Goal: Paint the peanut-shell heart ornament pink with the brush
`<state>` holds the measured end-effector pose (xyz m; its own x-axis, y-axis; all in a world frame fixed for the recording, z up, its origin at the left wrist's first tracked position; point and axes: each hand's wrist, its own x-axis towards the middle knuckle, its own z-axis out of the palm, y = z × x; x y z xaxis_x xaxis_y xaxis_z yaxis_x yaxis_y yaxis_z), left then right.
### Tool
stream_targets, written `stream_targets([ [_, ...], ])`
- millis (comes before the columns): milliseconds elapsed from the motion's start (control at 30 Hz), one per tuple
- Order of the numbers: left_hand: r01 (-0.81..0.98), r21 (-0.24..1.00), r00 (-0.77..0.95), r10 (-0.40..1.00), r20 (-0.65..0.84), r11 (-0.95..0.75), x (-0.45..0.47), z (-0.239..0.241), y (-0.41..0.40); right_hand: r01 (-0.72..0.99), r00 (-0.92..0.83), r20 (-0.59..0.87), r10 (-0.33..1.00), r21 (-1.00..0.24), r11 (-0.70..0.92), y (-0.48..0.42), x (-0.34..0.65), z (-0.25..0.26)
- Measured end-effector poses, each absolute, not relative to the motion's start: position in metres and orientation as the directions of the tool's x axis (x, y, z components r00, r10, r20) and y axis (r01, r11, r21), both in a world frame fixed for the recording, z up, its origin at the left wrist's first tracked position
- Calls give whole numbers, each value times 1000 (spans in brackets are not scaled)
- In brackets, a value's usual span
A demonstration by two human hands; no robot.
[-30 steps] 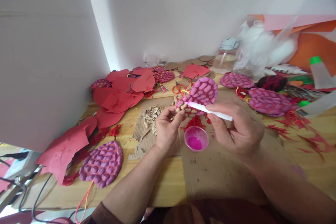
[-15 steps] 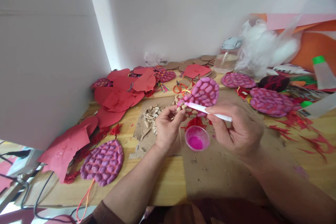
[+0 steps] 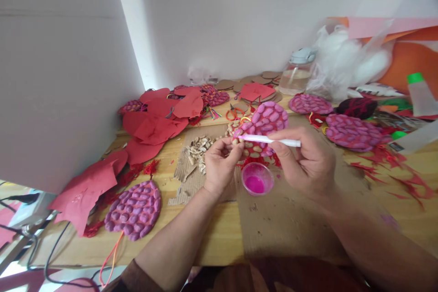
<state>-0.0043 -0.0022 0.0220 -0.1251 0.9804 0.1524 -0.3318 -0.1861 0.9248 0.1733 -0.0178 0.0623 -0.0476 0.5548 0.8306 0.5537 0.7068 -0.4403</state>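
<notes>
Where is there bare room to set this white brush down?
Bare brown cardboard sheet lies just nearside of the small clear cup of pink paint; bare wooden tabletop right of the right hand. Crowded: red paper cut-outs left, pink shell-covered ovals behind.

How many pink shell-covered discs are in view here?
6 discs: the held disc in the left hand, behind the right hand's brush; front-left disc; two right discs; back disc; far-left disc, partly under red paper. Others may be hidden.
</notes>
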Motion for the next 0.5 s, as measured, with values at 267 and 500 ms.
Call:
stream_targets([
  [267, -315, 934, -126, 983, 136, -170, -3, 20, -2, 546, -5, 828, 560, -467, 695, -17, 173, 60],
  [500, -335, 930, -127, 985, 117, -153, -2, 21, -3, 533, 40, 808, 587, -515, 672, -14, 174, 60],
])
